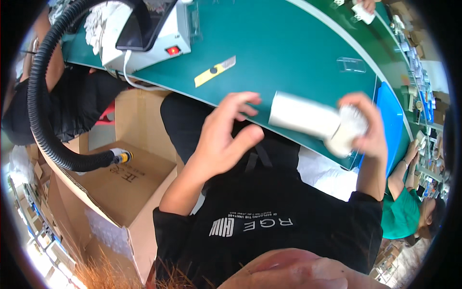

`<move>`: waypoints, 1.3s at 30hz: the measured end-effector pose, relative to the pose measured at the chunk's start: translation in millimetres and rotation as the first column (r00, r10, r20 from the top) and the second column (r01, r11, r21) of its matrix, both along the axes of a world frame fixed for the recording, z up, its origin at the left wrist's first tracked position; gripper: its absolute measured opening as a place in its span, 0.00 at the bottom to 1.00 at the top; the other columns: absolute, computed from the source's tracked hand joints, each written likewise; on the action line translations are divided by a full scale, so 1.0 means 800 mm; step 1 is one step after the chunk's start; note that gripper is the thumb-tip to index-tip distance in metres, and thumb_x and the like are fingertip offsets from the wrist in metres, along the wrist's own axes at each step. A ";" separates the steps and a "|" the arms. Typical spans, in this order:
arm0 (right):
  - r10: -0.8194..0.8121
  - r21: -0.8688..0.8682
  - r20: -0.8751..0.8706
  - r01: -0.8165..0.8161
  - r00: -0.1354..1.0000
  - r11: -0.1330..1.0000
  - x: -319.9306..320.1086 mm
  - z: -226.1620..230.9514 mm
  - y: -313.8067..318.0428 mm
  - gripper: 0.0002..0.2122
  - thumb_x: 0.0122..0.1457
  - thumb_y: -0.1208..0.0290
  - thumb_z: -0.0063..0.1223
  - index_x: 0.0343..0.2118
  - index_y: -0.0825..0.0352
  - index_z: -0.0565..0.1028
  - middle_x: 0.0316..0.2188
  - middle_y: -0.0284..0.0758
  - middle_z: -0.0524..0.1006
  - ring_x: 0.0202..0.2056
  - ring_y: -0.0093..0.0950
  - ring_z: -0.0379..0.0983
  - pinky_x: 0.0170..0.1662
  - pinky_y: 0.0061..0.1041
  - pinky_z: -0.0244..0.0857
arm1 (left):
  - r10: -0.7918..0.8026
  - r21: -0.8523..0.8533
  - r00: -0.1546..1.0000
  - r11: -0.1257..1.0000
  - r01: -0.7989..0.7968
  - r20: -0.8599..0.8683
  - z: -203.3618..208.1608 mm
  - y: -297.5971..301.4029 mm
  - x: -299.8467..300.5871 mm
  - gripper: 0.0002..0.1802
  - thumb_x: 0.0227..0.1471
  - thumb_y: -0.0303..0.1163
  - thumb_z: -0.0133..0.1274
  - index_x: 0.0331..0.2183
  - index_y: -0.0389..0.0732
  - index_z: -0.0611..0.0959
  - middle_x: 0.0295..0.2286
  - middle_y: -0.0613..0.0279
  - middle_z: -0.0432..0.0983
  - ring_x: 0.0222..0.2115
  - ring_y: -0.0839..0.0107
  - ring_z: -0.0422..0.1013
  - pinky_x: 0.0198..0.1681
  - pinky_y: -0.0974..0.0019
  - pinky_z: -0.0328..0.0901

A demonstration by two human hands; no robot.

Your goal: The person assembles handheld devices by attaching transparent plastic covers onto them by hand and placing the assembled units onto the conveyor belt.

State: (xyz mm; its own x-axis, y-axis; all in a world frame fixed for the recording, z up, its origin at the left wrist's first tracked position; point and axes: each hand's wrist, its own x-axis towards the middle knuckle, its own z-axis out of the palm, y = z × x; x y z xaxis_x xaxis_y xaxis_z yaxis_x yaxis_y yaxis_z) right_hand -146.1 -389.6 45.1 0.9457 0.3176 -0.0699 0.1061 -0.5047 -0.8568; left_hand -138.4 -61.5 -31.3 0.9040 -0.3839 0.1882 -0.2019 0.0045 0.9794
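Observation:
My right hand [373, 125] grips a white device by its rounded end, slightly smeared by motion. The device's long white cylinder [305, 114] points left above the near edge of the green table [269, 43]. My left hand [224, 137] is open, thumb and fingers apart, just left of the cylinder's free end and not touching it. Beyond the left hand, a flat yellow cutter [215, 71] with a black knob and grey tip lies on the table.
A white machine [159, 55] with a red switch stands at the back left, a dark-screened device [144, 24] against it. A ribbed black hose [36, 101] arches over an open cardboard box [139, 168]. On the right are a blue tray [389, 108] and a clear plastic piece [351, 64]. Other people sit nearby.

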 end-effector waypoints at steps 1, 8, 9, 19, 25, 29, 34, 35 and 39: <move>-0.083 -0.003 0.075 0.083 0.994 0.997 0.019 0.009 -0.017 0.38 0.41 0.40 0.63 0.45 0.71 0.72 0.42 0.36 0.74 0.43 0.25 0.71 0.45 0.23 0.65 | 0.087 0.024 0.996 0.996 -0.086 -0.025 -0.006 -0.009 0.007 0.25 0.53 0.38 0.59 0.48 0.33 0.74 0.39 0.56 0.76 0.35 0.72 0.72 0.38 0.69 0.65; -0.431 -0.193 0.313 0.501 0.846 0.843 0.307 -0.044 -0.033 0.43 0.43 0.39 0.63 0.50 0.76 0.65 0.24 0.39 0.78 0.22 0.26 0.77 0.30 0.22 0.70 | 0.191 0.345 0.936 0.893 -0.290 0.295 -0.041 -0.074 0.055 0.10 0.49 0.34 0.60 0.30 0.39 0.79 0.19 0.61 0.74 0.16 0.66 0.70 0.20 0.64 0.64; -0.463 -0.281 0.368 0.571 0.806 0.771 0.339 -0.060 -0.028 0.46 0.41 0.37 0.62 0.51 0.76 0.65 0.27 0.42 0.79 0.23 0.29 0.78 0.33 0.24 0.71 | 0.240 0.383 0.890 0.837 -0.392 0.387 -0.048 -0.081 0.055 0.09 0.49 0.34 0.60 0.28 0.40 0.78 0.18 0.62 0.73 0.16 0.64 0.70 0.19 0.63 0.64; -0.084 -0.721 0.651 0.649 0.754 0.243 0.429 -0.064 0.072 0.39 0.54 0.38 0.53 0.60 0.63 0.60 0.56 0.44 0.66 0.53 0.42 0.70 0.48 0.41 0.68 | 0.343 0.219 0.739 0.808 -0.547 0.579 -0.055 -0.083 0.048 0.09 0.44 0.27 0.61 0.19 0.42 0.77 0.12 0.65 0.65 0.12 0.68 0.65 0.15 0.65 0.60; 0.175 -0.448 0.451 0.052 0.875 0.893 0.422 -0.094 0.166 0.36 0.57 0.48 0.56 0.59 0.72 0.62 0.54 0.50 0.70 0.54 0.44 0.69 0.58 0.36 0.62 | 0.335 0.160 0.726 0.839 -0.519 0.601 -0.059 -0.087 0.053 0.09 0.44 0.25 0.61 0.19 0.41 0.76 0.12 0.65 0.65 0.12 0.69 0.65 0.14 0.65 0.59; 0.095 -0.443 0.396 0.099 0.914 0.891 0.423 -0.100 0.174 0.30 0.56 0.56 0.59 0.55 0.72 0.67 0.45 0.43 0.75 0.43 0.35 0.74 0.50 0.32 0.66 | 0.318 0.193 0.758 0.844 -0.500 0.570 -0.066 -0.085 0.053 0.09 0.44 0.25 0.61 0.19 0.40 0.76 0.12 0.65 0.67 0.12 0.69 0.65 0.16 0.67 0.60; 0.017 -0.181 0.216 0.023 0.976 0.983 0.375 -0.073 0.144 0.26 0.52 0.60 0.63 0.51 0.70 0.71 0.37 0.42 0.77 0.39 0.35 0.75 0.44 0.31 0.68 | 0.351 0.131 0.730 0.848 -0.514 0.587 -0.060 -0.083 0.051 0.07 0.42 0.23 0.61 0.21 0.38 0.77 0.15 0.63 0.69 0.17 0.67 0.68 0.20 0.66 0.62; 0.036 -0.128 0.174 -0.014 0.984 0.992 0.356 -0.062 0.137 0.25 0.53 0.61 0.63 0.50 0.69 0.71 0.35 0.41 0.77 0.37 0.33 0.74 0.42 0.30 0.68 | 0.376 0.083 0.704 0.848 -0.524 0.602 -0.060 -0.082 0.050 0.06 0.42 0.22 0.61 0.21 0.38 0.77 0.17 0.61 0.71 0.20 0.65 0.70 0.23 0.65 0.63; 0.250 -0.395 0.370 -0.092 0.895 0.914 0.246 -0.003 0.113 0.15 0.54 0.68 0.58 0.42 0.66 0.71 0.21 0.34 0.73 0.24 0.27 0.69 0.30 0.29 0.63 | 0.489 -0.021 0.543 0.756 -0.654 0.683 -0.059 -0.077 0.050 0.23 0.40 0.24 0.62 0.41 0.36 0.73 0.47 0.44 0.68 0.47 0.52 0.66 0.50 0.56 0.62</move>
State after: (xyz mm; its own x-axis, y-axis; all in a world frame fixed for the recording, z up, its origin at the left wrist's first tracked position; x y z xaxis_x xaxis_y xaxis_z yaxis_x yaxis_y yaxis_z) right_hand 50.3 -299.4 42.4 0.8473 0.5046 0.1656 0.5159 -0.7081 -0.4822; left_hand -98.0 -123.3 -78.1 0.6430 0.0697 0.7627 -0.6281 -0.5217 0.5773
